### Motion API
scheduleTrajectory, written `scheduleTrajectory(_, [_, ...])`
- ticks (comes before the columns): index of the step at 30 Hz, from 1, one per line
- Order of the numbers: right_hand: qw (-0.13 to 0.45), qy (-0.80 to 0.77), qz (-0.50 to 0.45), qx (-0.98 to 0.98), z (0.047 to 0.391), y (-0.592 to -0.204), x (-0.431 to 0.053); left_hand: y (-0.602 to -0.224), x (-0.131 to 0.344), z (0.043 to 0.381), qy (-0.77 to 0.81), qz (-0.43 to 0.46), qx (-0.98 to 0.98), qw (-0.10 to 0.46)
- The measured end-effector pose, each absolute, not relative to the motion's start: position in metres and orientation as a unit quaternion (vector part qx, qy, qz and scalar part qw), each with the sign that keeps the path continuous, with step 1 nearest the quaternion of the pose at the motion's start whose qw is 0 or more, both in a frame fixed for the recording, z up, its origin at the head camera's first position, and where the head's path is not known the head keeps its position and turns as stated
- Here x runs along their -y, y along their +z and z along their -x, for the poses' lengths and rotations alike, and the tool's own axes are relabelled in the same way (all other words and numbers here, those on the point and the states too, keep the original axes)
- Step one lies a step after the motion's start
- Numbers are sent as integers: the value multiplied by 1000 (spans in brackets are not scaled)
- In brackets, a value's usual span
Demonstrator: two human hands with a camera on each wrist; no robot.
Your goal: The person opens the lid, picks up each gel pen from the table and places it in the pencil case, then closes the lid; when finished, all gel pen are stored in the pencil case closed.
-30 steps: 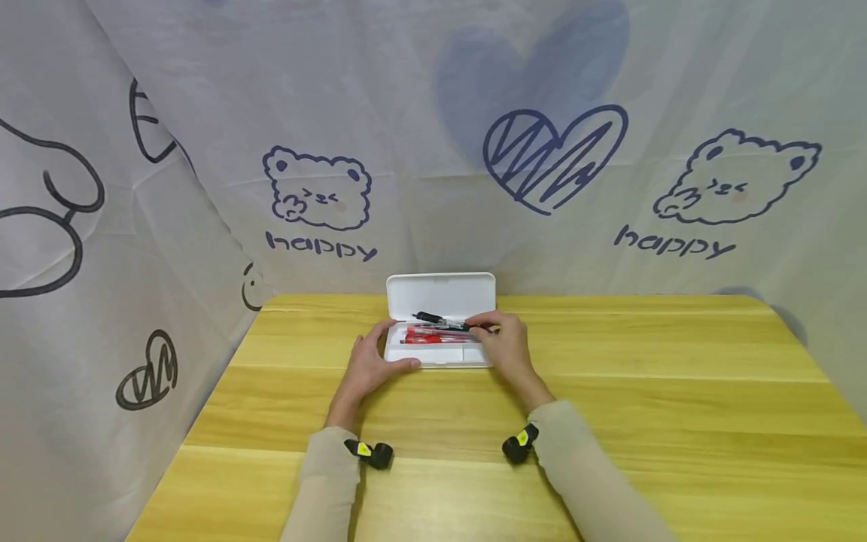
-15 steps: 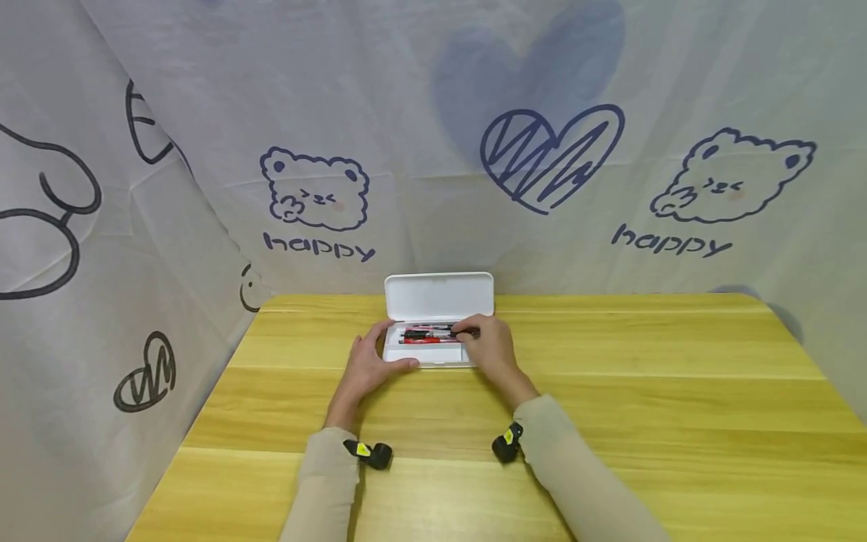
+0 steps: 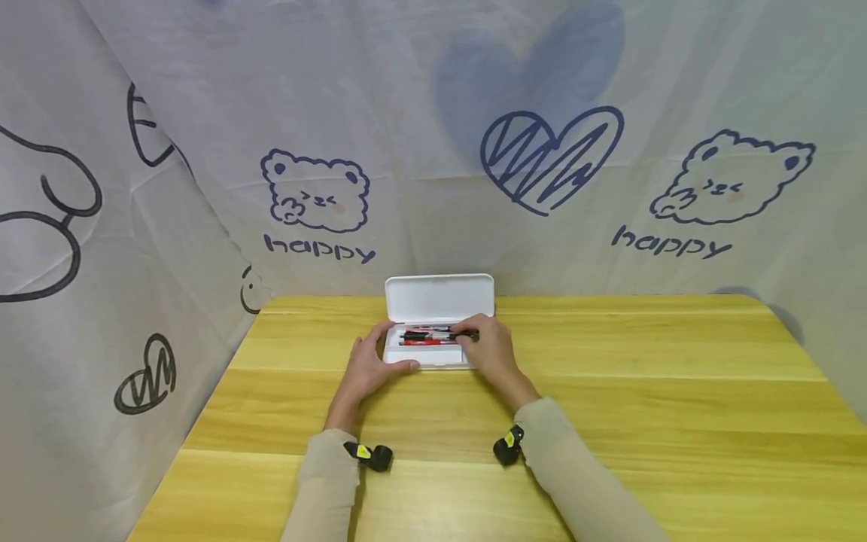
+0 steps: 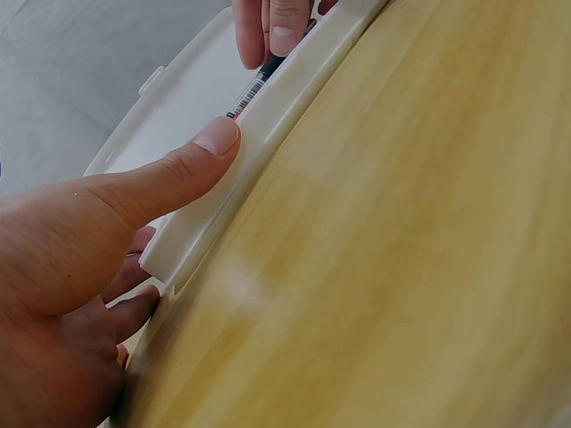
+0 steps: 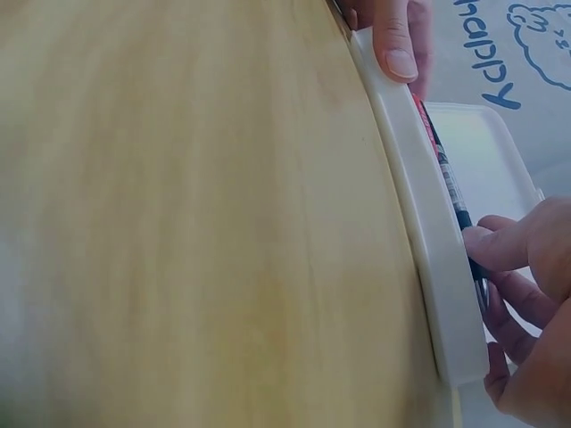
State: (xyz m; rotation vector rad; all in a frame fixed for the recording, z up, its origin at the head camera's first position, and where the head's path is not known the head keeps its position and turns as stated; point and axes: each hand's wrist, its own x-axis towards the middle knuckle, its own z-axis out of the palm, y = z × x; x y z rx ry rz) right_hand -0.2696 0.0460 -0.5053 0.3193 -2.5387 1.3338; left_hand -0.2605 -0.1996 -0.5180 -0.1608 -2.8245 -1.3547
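A white pencil case point(image 3: 424, 356) lies at the table's far edge, its lid point(image 3: 439, 299) standing up at the back. My left hand point(image 3: 368, 367) grips the left end of the case, thumb over the front wall and fingers round the side. My right hand point(image 3: 493, 348) pinches the end of a black pen point(image 5: 454, 192) with a clear barrel, which lies lengthwise within the case. Beside that pen, a red pen point(image 3: 418, 343) shows in the rear compartment. Other pens behind them are partly hidden by my right hand.
The wooden table point(image 3: 433, 444) stretches toward me and to both sides. Directly behind the case hangs a pale curtain point(image 3: 433, 218) with printed bears and hearts. Another curtain side point(image 3: 176, 286) runs along the left table edge.
My right hand has moved slightly left and brought the black pen from a tilted position over the case down level among the other pens. My left hand has stayed in place.
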Motion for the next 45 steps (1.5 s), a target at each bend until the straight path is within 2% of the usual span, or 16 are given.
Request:
scheduleTrajectory(8, [119,495,-94,856,269,-507,-59,-518,198,258,-437,46,898,1])
scheduleTrajectory(14, [126,577,-44,806,269,-508,-80,-521,197,259,-432,46,901,-4])
scheduleTrajectory(17, [93,619,-26,779,272,-513,-92,-521,197,259,-432,46,901,-3])
scheduleTrajectory(22, [5,640,-29,768,272,-514,-107,-521,197,259,-434,45,900,-1])
scheduleTrajectory(27, [-31,628,-78,773,275,-513,-111,-523,199,261,-446,54,894,10])
scheduleTrajectory(36, [-41,637,-88,765,273,-512,-111,-522,201,261,-457,71,886,19])
scheduleTrajectory(45, [-24,628,-83,774,277,-520,-113,-520,202,260,-464,62,884,13])
